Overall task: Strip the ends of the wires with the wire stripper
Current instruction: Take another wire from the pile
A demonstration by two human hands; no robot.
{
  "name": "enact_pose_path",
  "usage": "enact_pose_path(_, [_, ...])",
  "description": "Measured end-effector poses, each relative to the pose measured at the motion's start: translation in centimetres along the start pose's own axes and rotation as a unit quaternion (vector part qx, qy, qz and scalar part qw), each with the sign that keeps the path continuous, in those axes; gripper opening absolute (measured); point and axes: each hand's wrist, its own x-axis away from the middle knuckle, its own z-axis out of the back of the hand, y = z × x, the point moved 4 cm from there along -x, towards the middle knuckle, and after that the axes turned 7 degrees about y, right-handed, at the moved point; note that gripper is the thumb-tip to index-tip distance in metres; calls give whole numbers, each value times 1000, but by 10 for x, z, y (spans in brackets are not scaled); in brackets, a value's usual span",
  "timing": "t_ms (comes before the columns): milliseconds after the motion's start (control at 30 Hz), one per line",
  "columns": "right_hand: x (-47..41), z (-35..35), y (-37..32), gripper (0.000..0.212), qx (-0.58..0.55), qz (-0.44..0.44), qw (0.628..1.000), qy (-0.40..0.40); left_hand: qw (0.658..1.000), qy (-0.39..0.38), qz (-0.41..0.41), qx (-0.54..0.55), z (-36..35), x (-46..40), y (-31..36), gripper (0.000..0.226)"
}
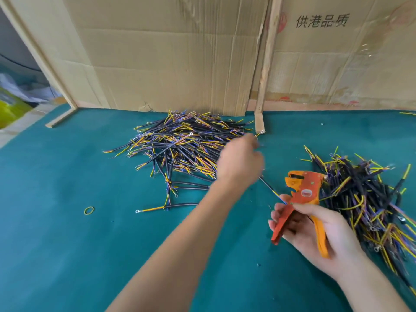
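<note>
Two heaps of black wires lie on the green bench (67, 244): one pile (180, 145) against the cardboard wall (168, 64), another pile (369, 199) at the right edge. The left hand (239, 163) reaches over the far pile's near-right edge, blurred; whether its fingers grasp a wire cannot be told. The right hand (315, 230) has its fingers curled round the handles of the orange wire stripper (301, 199), head up, beside the right pile. A single wire (270, 190) lies between both hands. A rubber band (89, 210) rests at left.
</note>
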Motion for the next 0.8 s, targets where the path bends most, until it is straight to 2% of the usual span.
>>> enact_pose_path(100, [1, -3, -1, 45, 9, 4, 1000, -7, 985, 90, 144, -34, 35, -10, -74, 33])
enact_pose_path(133, [2, -4, -1, 44, 9, 4, 1000, -10, 976, 93, 192, -35, 41, -11, -94, 33])
enact_pose_path(200, [3, -4, -2, 43, 4, 3, 1000, -13, 969, 53, 238, -44, 42, -12, -119, 34])
enact_pose_path(300, [3, -5, -2, 45, -1, 0, 1000, -16, 965, 29, 258, -31, 39, -17, -129, 51])
enact_pose_path(433, [2, -5, -2, 52, -1, -3, 1000, -16, 966, 44, 252, -27, 38, -25, -128, 40])
enact_pose_path(600, [2, -3, -2, 46, -1, -5, 1000, -19, 958, 39, 283, 17, 38, -31, -129, 37])
enact_pose_path(633, [2, -3, -2, 45, 0, -6, 1000, -18, 955, 44, 290, 44, 40, -32, -128, 32])
enact_pose_path(700, [2, -4, -2, 44, 2, -7, 1000, -16, 934, 52, 310, 171, 43, -30, -125, 24])
enact_pose_path(800, [2, -4, -2, 43, 5, -6, 1000, -12, 860, 1, 308, 406, 48, -13, -103, 18])
